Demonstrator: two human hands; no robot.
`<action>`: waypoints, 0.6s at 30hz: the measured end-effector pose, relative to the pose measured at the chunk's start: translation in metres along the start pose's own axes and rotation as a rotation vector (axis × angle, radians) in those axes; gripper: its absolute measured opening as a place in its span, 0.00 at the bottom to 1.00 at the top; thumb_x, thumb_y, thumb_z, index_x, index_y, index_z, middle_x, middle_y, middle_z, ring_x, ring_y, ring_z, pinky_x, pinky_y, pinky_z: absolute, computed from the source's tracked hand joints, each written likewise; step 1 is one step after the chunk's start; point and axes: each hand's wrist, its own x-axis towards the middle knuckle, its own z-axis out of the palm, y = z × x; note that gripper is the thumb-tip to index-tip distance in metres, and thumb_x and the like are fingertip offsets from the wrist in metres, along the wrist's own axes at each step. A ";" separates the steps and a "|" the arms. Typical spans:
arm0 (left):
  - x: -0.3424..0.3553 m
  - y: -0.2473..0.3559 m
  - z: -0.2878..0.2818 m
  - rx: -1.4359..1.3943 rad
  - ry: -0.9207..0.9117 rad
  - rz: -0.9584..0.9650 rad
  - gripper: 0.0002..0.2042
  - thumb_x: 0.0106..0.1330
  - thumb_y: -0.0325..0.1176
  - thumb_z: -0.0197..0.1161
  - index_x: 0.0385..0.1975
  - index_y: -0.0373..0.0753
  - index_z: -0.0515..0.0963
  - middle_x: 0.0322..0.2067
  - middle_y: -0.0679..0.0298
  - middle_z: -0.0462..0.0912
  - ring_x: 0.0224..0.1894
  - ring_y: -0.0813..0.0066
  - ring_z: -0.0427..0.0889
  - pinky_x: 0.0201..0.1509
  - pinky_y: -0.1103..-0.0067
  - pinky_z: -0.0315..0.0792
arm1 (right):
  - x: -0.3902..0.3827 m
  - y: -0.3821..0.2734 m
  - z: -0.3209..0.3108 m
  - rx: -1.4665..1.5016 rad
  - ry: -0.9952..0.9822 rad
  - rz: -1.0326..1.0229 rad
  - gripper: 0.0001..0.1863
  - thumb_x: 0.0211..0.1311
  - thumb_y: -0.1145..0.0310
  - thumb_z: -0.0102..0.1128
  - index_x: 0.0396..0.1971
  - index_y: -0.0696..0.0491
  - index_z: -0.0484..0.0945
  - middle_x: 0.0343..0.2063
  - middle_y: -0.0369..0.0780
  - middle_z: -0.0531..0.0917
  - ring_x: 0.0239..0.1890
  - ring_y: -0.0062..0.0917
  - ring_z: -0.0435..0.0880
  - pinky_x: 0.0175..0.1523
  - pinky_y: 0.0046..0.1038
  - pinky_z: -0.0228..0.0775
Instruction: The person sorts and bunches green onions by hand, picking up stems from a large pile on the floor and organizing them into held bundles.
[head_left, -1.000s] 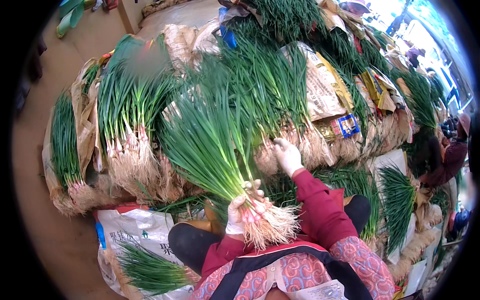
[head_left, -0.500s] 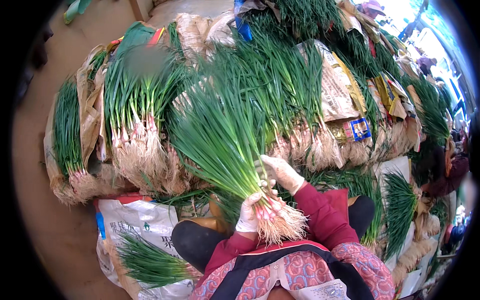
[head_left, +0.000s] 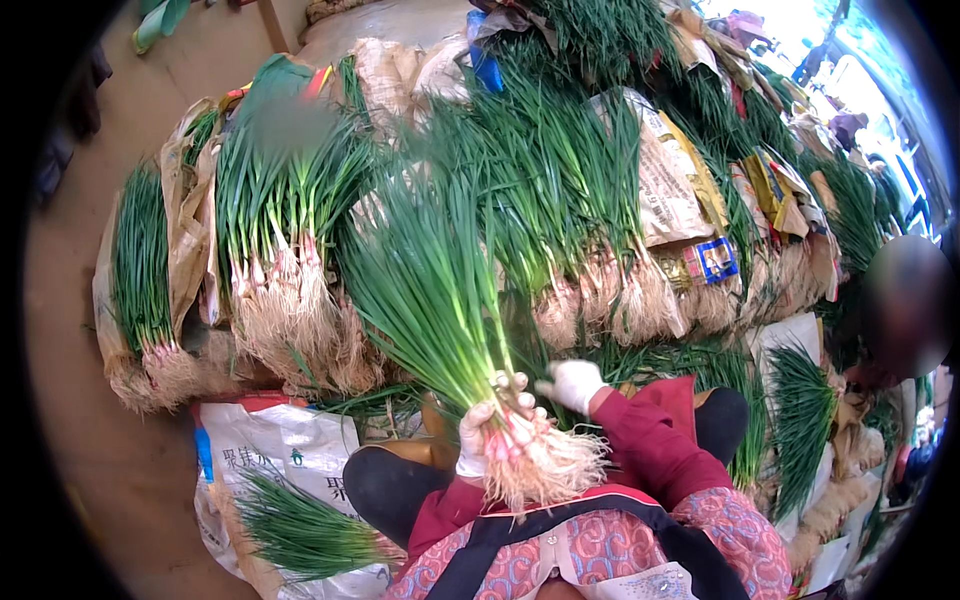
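Observation:
My left hand (head_left: 478,425), in a white glove, is closed around the lower stems of a large bunch of green onion-like plants (head_left: 445,330), with pink bulbs and pale roots hanging toward my lap. My right hand (head_left: 574,386), also gloved, is apart from the bunch, just right of the stems; motion blur hides whether its fingers are curled round anything. Beside my left knee, another bunch (head_left: 300,530) lies on a white printed sack (head_left: 240,430).
Rows of bundled plants (head_left: 280,280) and paper sacks (head_left: 665,190) stretch across in front of me. More bunches (head_left: 800,430) lie beside my right knee. A person (head_left: 900,310) is at the far right. Brown floor (head_left: 100,480) shows at left.
My right hand went from the row ahead to the held bunch, then moved down and right, away from it. My left hand still grips the bunch. The person at right leaned further in.

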 end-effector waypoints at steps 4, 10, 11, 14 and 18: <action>0.000 0.000 0.023 -0.031 -0.074 0.048 0.17 0.57 0.33 0.61 0.45 0.42 0.65 0.45 0.63 0.67 0.45 0.69 0.73 0.49 0.62 0.65 | 0.042 0.007 -0.034 0.275 0.652 0.017 0.32 0.51 0.56 0.61 0.55 0.52 0.64 0.39 0.46 0.79 0.38 0.38 0.80 0.43 0.36 0.72; 0.001 0.003 0.024 -0.043 -0.076 0.039 0.16 0.58 0.33 0.60 0.44 0.42 0.65 0.45 0.63 0.67 0.45 0.70 0.72 0.51 0.62 0.64 | 0.104 -0.003 -0.021 0.151 0.481 0.397 0.54 0.41 0.56 0.70 0.64 0.46 0.41 0.52 0.55 0.64 0.45 0.41 0.76 0.50 0.37 0.71; 0.000 0.004 0.022 -0.052 -0.063 0.048 0.17 0.57 0.33 0.61 0.44 0.42 0.64 0.45 0.63 0.67 0.45 0.68 0.73 0.49 0.60 0.67 | 0.106 -0.002 -0.026 0.205 0.433 0.403 0.54 0.41 0.58 0.70 0.64 0.45 0.40 0.53 0.56 0.63 0.44 0.41 0.77 0.50 0.37 0.71; 0.000 0.006 0.020 -0.061 -0.052 0.058 0.18 0.55 0.34 0.61 0.43 0.42 0.63 0.46 0.63 0.66 0.45 0.65 0.73 0.47 0.58 0.72 | 0.104 0.016 -0.046 0.483 0.427 0.350 0.47 0.42 0.68 0.65 0.63 0.43 0.47 0.48 0.51 0.72 0.42 0.39 0.79 0.50 0.35 0.72; 0.002 0.007 0.024 -0.062 -0.115 0.022 0.18 0.57 0.33 0.60 0.45 0.41 0.64 0.47 0.63 0.66 0.46 0.66 0.72 0.48 0.59 0.70 | 0.073 0.030 -0.097 0.751 0.626 0.048 0.39 0.43 0.78 0.57 0.61 0.48 0.56 0.46 0.44 0.76 0.44 0.28 0.78 0.46 0.25 0.74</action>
